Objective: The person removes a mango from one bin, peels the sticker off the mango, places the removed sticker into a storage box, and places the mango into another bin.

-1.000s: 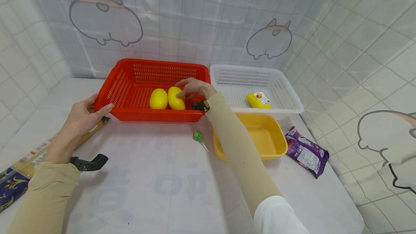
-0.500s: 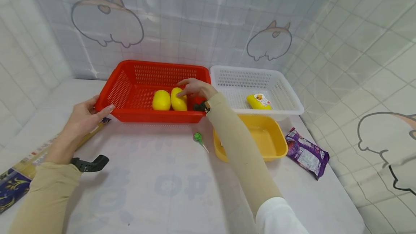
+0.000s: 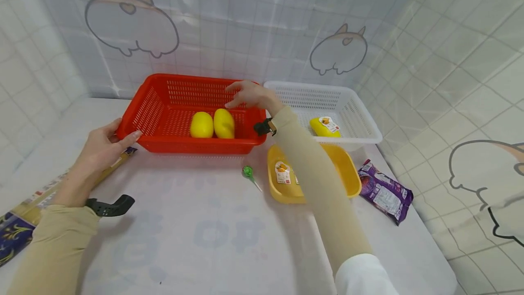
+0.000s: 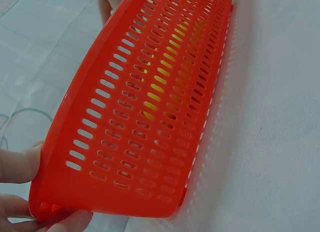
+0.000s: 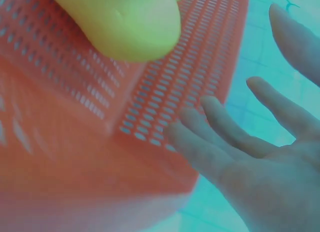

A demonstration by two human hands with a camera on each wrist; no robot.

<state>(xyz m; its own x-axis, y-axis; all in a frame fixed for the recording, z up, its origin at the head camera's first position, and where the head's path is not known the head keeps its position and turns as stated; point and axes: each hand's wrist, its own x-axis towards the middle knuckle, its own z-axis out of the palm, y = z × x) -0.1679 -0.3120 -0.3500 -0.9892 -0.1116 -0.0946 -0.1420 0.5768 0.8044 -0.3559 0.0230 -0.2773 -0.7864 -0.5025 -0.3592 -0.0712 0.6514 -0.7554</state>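
My left hand [image 3: 100, 147] grips the left front corner of a red plastic basket [image 3: 196, 146], thumb over the rim and fingers around its outside. In the left wrist view the slotted wall [image 4: 145, 101] tilts across the picture, with yellow showing through. Two yellow mangoes [image 3: 202, 125] lie side by side in the basket. My right hand [image 3: 249, 94] hovers over the right part of the basket, fingers spread and holding nothing. The right wrist view shows a mango [image 5: 130, 21] apart from the fingertips.
A white basket [image 3: 352, 140] holding one labelled mango [image 3: 321, 127] stands right of the red one. In front are a yellow tub [image 3: 355, 188] with stickers on it, a purple packet [image 3: 386, 192] and a green lollipop [image 3: 248, 172]. A long gold-and-blue package [image 3: 18, 231] lies at left.
My right hand has let go of the right mango and lifted up and to the right, its fingers spreading. The left hand stays on the basket's corner.
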